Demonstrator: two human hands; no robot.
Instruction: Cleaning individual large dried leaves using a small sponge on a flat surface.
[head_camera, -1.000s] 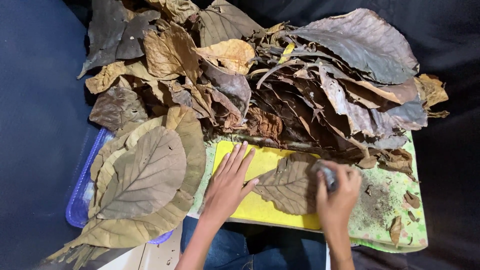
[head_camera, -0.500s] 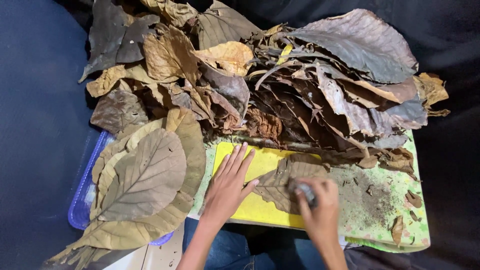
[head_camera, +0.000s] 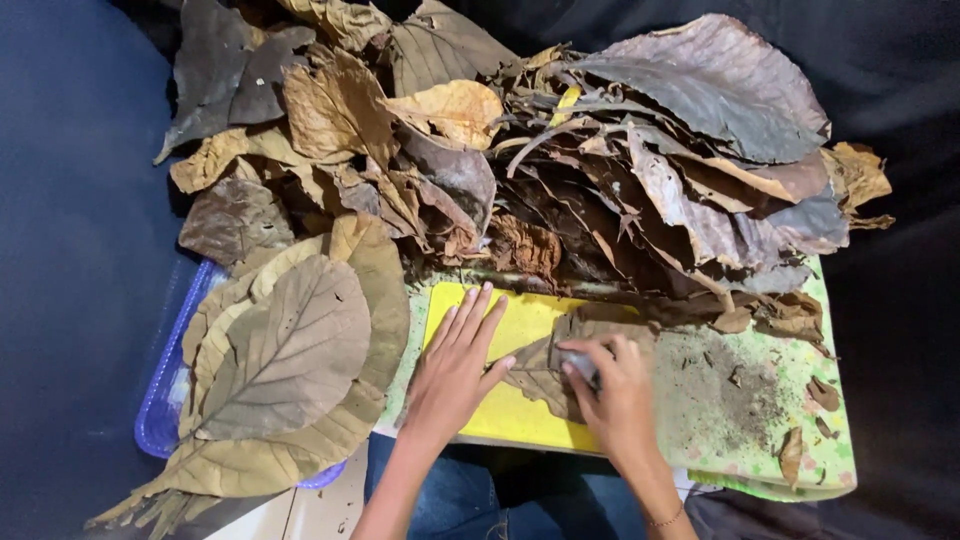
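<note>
My left hand (head_camera: 455, 368) lies flat, fingers spread, on a yellow board (head_camera: 520, 325), its thumb pinning the left tip of a dry brown leaf (head_camera: 590, 330). My right hand (head_camera: 612, 392) rests on the same leaf and is closed around a small grey object (head_camera: 583, 369); what it is I cannot tell. Both hands sit close together at the near edge of the table.
A large heap of dry brown leaves (head_camera: 560, 170) fills the far side. A stack of flat leaves (head_camera: 290, 370) lies on a blue tray (head_camera: 160, 415) at left. A green patterned mat (head_camera: 760, 400) dusted with leaf crumbs lies at right. Dark cloth surrounds everything.
My right hand has slid leftwards across the leaf with the grey object. My left hand has stayed on the yellow board.
</note>
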